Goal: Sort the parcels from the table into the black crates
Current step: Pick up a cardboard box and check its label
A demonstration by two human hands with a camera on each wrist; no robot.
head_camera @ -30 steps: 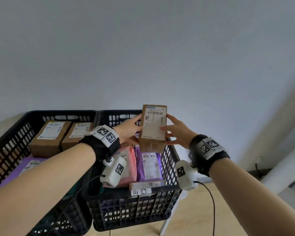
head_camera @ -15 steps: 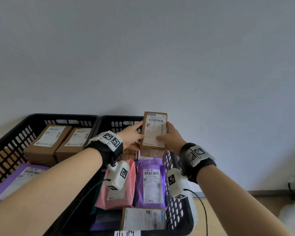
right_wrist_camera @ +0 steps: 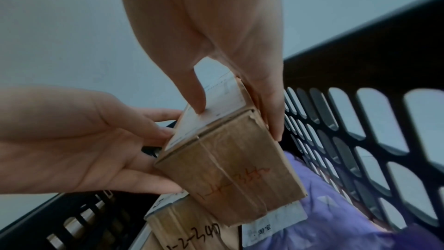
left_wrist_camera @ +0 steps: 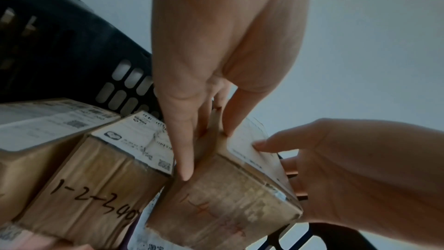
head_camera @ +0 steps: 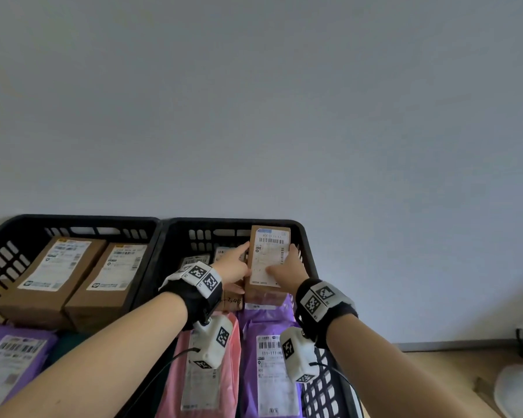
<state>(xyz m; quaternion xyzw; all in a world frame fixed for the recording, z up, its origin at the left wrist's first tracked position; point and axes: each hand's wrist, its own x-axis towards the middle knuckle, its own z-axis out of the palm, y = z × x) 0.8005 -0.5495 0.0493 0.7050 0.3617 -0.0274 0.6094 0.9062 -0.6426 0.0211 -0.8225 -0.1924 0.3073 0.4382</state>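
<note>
A small brown cardboard box (head_camera: 269, 257) with a white label is low inside the right black crate (head_camera: 239, 223), at its far right corner. Both hands hold it. My left hand (head_camera: 239, 263) grips its left side, index finger (left_wrist_camera: 182, 149) along the cardboard and thumb on the top edge. My right hand (head_camera: 284, 263) pinches the other side, thumb (right_wrist_camera: 197, 94) on the label and fingers down the side by the crate wall. The box (right_wrist_camera: 235, 174) has red writing on its near end and hangs over a purple mailer. The left black crate (head_camera: 73, 220) stands alongside.
The right crate also holds a brown box marked 1-2-340 (left_wrist_camera: 91, 193), a pink mailer (head_camera: 206, 387) and a purple mailer (head_camera: 269, 372). In the left crate lie two brown boxes (head_camera: 55, 267) (head_camera: 112, 273) and a purple mailer (head_camera: 9, 366). A grey wall rises behind.
Both hands have lowered the brown box from above the crate rim into the far right corner of the right crate. The view has moved closer over the crates.
</note>
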